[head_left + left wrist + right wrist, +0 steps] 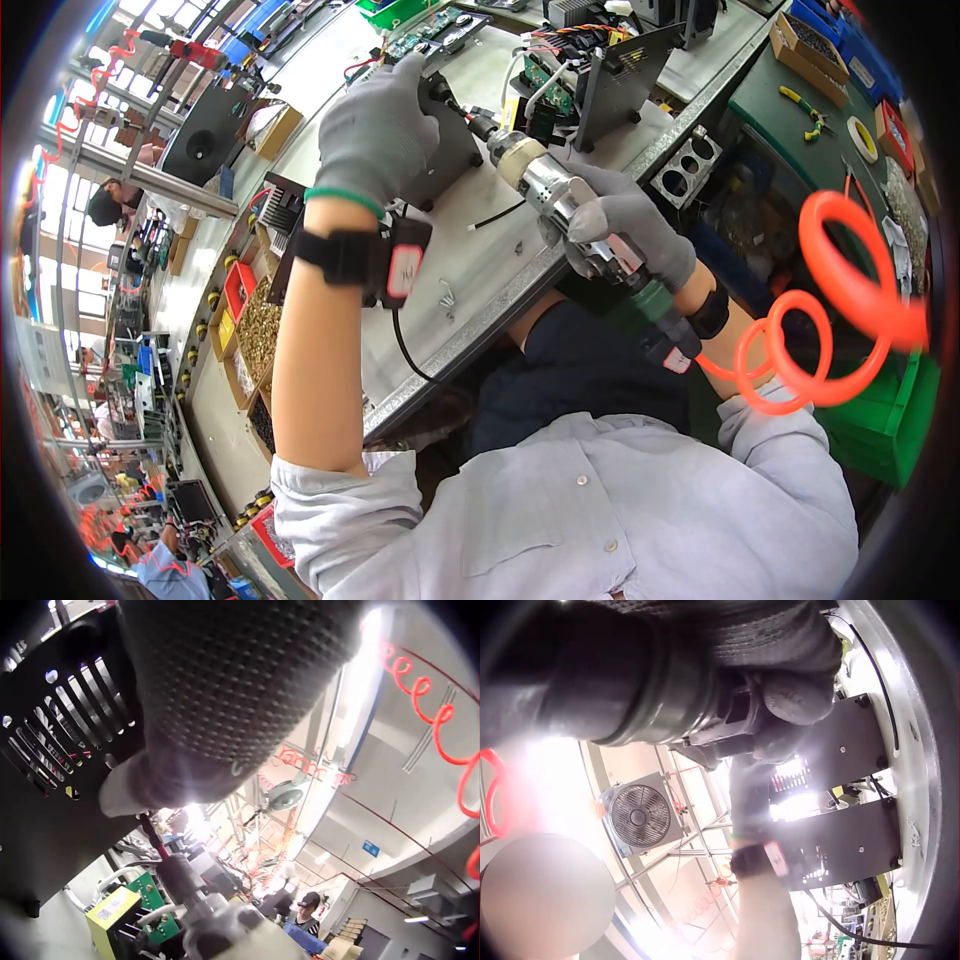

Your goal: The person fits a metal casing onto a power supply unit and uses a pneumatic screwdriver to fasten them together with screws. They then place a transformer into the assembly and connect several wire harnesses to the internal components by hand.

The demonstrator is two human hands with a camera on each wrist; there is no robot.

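My gloved right hand (630, 225) grips a silver-and-green power screwdriver (565, 195), its bit aimed left at a black metal panel (455, 160) standing on the workbench. In the left wrist view, the screwdriver (206, 915) has its red-and-dark bit close by a fingertip. My gloved left hand (375, 130) holds the top of that panel, with a digit lying against its slotted face (60, 795). The glove hides much of the panel's upper edge. Seen from the right wrist, my right hand (787, 682) wraps the tool near its green collar.
A second black panel (630, 85) with green circuit boards and wires stands to the right. Loose screws (447, 298) and a short black cable (497, 216) lie on the bench. An orange coiled hose (840, 300) hangs at right, above a green bin (885, 420).
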